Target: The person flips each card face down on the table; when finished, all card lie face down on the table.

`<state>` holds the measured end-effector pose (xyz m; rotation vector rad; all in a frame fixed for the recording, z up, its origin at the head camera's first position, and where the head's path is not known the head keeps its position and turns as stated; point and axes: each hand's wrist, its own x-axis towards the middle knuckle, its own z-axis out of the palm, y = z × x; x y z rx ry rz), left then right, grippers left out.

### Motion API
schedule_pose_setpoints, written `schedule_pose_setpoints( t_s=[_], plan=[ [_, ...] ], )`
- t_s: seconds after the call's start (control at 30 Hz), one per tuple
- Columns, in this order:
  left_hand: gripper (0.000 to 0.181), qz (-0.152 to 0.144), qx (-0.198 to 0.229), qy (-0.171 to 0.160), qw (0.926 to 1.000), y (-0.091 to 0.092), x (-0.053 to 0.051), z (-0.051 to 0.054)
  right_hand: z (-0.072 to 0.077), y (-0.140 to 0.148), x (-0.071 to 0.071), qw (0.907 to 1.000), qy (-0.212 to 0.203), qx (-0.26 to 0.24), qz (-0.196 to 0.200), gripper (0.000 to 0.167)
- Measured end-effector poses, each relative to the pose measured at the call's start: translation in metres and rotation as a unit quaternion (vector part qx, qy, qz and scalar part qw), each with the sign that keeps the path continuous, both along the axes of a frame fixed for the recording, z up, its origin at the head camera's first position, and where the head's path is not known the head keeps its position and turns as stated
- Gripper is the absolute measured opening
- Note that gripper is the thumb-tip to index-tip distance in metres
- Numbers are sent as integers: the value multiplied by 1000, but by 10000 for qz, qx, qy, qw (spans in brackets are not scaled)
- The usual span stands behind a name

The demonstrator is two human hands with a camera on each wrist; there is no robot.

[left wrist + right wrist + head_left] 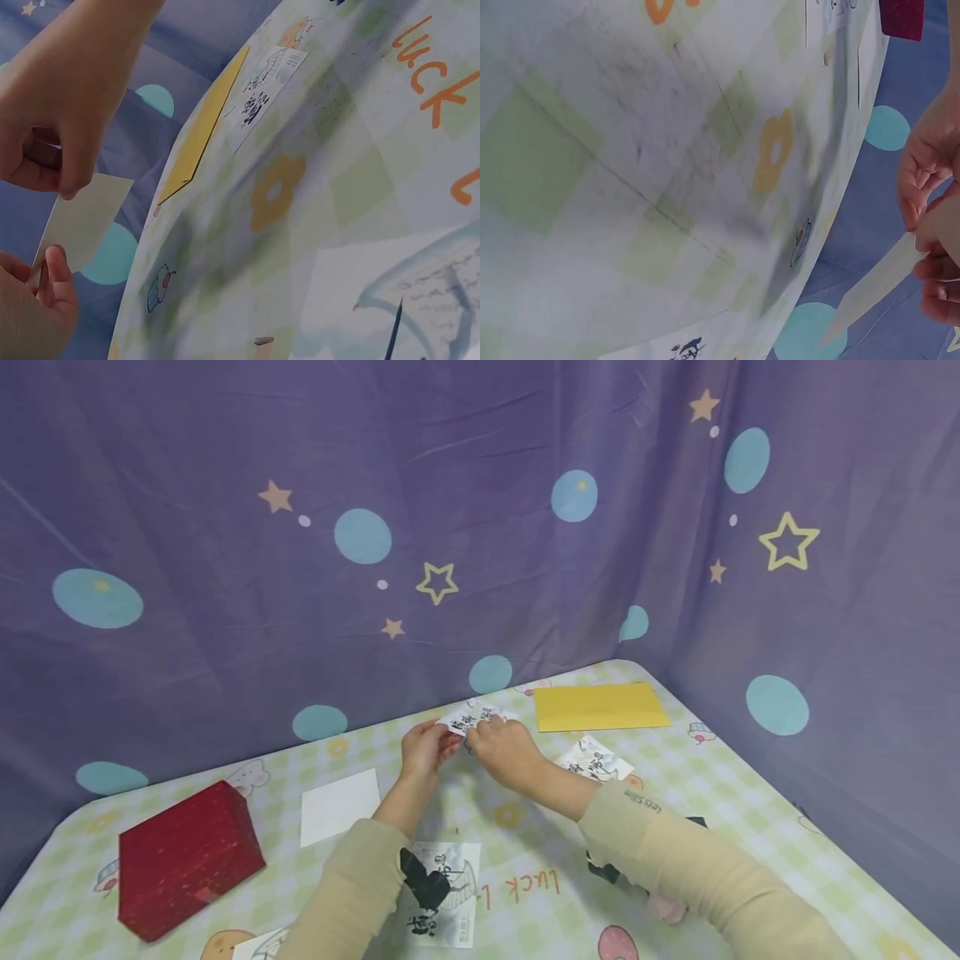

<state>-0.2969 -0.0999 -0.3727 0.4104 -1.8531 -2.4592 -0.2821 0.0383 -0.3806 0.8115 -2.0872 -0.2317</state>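
A small white card with black brush lettering is held up between both hands above the far part of the table. My left hand pinches its left end between thumb and fingers. At its near edge my right hand grips it with curled fingers. The left wrist view shows the plain pale back of the card, tilted up off the table. A similar lettered card lies just right of the hands, partly behind the right wrist. Another printed card lies nearer, beside the left sleeve.
A yellow envelope lies at the back right. On the left are a blank white sheet and a dark red box. A further card shows at the front edge. A purple curtain hangs behind the checked tablecloth.
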Motion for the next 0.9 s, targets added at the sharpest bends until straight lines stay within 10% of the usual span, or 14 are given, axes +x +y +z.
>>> schedule_pose_setpoints(
  t_s=[0.33,0.7,0.9],
  plan=[
    [32,33,-252,69,9997,2,-2,0,8,0,3,9986,527,63,56,13],
    [26,40,-635,141,9979,-2,1,-3,21,6,3,9969,89,-770,106,19],
    [26,183,-693,10,9974,-7,1,-5,28,9,2,9771,-736,-1982,224,12]
  ],
)
